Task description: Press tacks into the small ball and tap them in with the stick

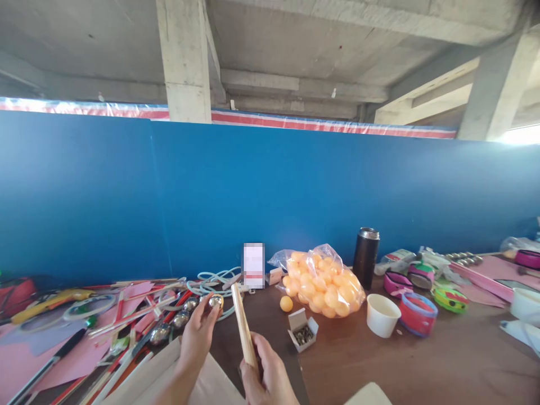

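In the head view, my left hand (199, 332) pinches a shiny metal ball (216, 302) between thumb and fingertips. My right hand (268, 371) is closed around the lower end of a flat wooden stick (243, 326), which points up and slightly left. More shiny silver balls (159, 333) lie just left of my left hand. Behind both hands is a coil of pale blue tubing or cord (206, 284). Brown paper or card (215, 379) lies beneath my left forearm.
Strips, pink paper (46, 365) and a black-handled tool crowd the left side. Rightward stand a clear bag of orange balls (323, 287), a small box of metal pieces (302, 332), a white paper cup (382, 315), a black bottle (366, 259) and colourful bands (417, 312). A blue partition (270, 185) rises behind.
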The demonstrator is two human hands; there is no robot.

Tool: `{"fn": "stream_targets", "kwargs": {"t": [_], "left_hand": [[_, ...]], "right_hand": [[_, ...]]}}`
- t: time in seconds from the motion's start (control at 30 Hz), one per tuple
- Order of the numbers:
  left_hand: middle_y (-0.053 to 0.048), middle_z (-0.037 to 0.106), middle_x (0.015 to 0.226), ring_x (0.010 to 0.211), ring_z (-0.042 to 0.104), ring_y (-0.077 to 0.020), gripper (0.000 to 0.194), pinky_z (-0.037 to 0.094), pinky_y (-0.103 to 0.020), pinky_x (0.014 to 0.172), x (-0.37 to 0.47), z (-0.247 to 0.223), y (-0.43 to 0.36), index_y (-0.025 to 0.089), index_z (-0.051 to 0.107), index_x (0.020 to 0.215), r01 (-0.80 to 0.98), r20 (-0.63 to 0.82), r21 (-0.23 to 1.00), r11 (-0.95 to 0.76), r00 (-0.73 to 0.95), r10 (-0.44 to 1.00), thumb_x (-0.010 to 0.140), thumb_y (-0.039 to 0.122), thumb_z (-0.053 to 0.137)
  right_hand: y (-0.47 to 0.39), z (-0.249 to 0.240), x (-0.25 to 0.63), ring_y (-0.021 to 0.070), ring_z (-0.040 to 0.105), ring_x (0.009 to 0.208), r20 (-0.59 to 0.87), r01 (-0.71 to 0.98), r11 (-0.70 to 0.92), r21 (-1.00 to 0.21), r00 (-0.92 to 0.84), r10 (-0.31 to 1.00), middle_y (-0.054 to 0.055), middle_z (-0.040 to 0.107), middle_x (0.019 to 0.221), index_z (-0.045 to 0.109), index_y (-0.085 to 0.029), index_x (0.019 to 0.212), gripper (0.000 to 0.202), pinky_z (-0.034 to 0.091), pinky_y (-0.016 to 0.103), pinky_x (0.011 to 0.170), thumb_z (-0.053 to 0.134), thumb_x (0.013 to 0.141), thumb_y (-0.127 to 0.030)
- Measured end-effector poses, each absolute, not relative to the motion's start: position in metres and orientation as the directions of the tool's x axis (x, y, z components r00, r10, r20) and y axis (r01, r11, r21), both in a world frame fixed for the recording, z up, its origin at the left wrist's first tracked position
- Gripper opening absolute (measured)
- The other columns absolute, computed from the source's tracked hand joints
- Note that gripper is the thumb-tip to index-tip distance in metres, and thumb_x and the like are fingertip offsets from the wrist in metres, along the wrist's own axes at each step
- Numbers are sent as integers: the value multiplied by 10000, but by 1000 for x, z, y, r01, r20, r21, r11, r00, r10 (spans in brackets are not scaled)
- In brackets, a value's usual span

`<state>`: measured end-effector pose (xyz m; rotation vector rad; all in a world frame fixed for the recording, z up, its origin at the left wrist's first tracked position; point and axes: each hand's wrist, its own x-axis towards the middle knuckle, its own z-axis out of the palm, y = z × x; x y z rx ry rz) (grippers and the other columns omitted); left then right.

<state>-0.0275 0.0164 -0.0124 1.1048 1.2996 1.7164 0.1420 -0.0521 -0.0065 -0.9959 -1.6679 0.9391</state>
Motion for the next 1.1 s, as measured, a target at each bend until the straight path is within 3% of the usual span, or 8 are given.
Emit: {"fn": "stream_targets", "kwargs": {"t": [0.3, 0.67, 1.1], "left_hand": [[-48, 653, 1002, 948, 615, -222, 554, 440, -346, 884, -29, -15, 18, 243, 453, 1238, -51, 199, 971, -233, -366, 909, 723, 407, 573], [-59, 634, 1063, 922, 622, -207, 494, 441, -360, 915, -26, -13, 18, 203, 522, 1165, -323, 110, 913, -250, -394, 912, 702, 339, 629], [-44, 642, 1016, 895, 626, -183, 491, 447, -348, 906, -27, -15, 21, 216, 528, 1162, -324, 104, 918, -230, -363, 926, 698, 331, 638]], "right_hand": [[-52, -10, 140, 128, 477, 578, 327, 230, 375, -898, -220, 919, -22, 482, 652, 536, -205, 941, 252, 416, 223, 561, 478, 697, -225], [-58, 2, 146, 145, 525, 642, 333, 187, 368, -911, -194, 923, 1, 527, 735, 509, -210, 1034, 306, 433, 238, 595, 490, 733, -262], [-64, 13, 151, 130, 496, 628, 315, 214, 380, -900, -285, 905, -4, 519, 713, 528, -197, 971, 224, 411, 223, 592, 487, 757, -253]]}}
